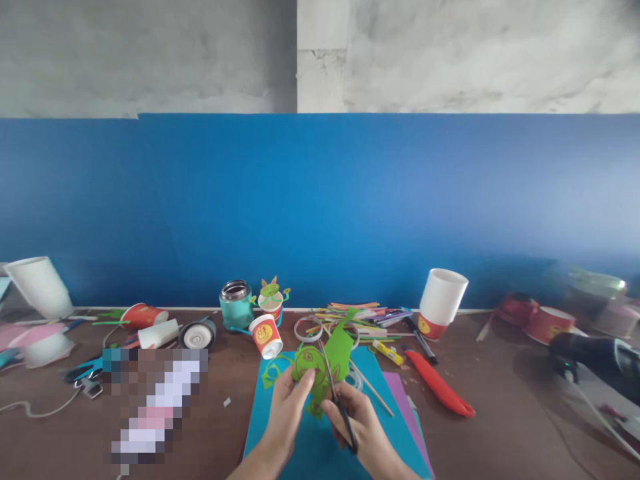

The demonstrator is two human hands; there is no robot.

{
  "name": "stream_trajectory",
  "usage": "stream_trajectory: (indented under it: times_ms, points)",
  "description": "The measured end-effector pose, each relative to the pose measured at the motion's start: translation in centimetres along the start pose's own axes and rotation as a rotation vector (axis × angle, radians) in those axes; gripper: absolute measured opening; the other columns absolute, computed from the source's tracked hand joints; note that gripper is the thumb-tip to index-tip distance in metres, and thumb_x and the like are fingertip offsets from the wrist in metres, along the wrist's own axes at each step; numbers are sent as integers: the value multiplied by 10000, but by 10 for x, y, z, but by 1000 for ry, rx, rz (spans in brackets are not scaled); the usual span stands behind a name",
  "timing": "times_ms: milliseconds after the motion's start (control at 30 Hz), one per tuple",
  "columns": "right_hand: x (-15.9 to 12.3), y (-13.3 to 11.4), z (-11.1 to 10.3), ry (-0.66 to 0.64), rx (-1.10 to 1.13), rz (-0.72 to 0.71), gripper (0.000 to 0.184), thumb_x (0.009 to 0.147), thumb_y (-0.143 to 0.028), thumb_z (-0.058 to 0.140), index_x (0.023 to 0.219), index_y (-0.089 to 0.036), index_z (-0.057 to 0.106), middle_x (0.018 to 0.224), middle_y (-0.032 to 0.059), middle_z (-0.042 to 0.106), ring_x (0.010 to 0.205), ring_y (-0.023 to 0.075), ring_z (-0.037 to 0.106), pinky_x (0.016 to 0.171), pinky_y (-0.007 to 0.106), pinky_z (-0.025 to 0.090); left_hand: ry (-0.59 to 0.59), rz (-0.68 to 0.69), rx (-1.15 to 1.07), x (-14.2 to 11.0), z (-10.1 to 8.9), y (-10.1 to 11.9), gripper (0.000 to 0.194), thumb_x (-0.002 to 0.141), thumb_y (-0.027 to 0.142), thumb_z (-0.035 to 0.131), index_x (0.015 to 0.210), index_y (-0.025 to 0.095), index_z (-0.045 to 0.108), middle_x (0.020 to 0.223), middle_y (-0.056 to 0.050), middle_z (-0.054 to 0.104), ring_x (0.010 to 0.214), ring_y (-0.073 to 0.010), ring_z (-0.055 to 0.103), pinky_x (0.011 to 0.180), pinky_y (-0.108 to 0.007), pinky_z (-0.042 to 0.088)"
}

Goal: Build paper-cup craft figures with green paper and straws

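Observation:
My left hand pinches a piece of green paper with a face drawn on it in dark lines. Black-handled scissors are gripped in my right hand, their blades pointing up and away along the right side of the drawn face. A larger green part of the paper spreads to the right behind the blades. Whether the blades are fully closed is hard to make out. Beneath both hands lies a blue sheet, with a curled green scrap on its left and a thin wooden stick on its right.
Behind the sheet stand a teal jar, a paper cup and a cup with a green paper figure. Coloured sticks, a glue stick, a red pouch-like item and a white cup stack lie or stand right.

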State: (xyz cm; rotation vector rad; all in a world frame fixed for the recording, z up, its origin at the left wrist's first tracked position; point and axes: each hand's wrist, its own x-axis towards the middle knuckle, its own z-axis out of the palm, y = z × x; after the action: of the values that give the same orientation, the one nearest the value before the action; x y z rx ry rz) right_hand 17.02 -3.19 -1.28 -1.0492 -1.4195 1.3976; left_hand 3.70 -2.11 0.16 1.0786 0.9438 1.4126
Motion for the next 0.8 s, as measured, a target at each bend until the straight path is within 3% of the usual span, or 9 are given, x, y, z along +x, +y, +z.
stream_trajectory:
  times_ms: [367,800]
  points:
    - [0,0,-3,-15,25,-82,436,735,-593,628,760,-169,526,532,-67,424,407,58,382,383,179,330,-52,43,155,0,-3,3,299,772,416,632,869,141,694,846,-65,722,782,-231,638,715,-289,500]
    - [1,1,-6,-13,18,-41,449,710,-601,651,721,-181,492,466,-96,358,366,41,304,347,173,237,-113,60,166,6,-11,-4,309,811,370,608,992,131,684,944,-94,730,909,-273,653,825,-342,502]
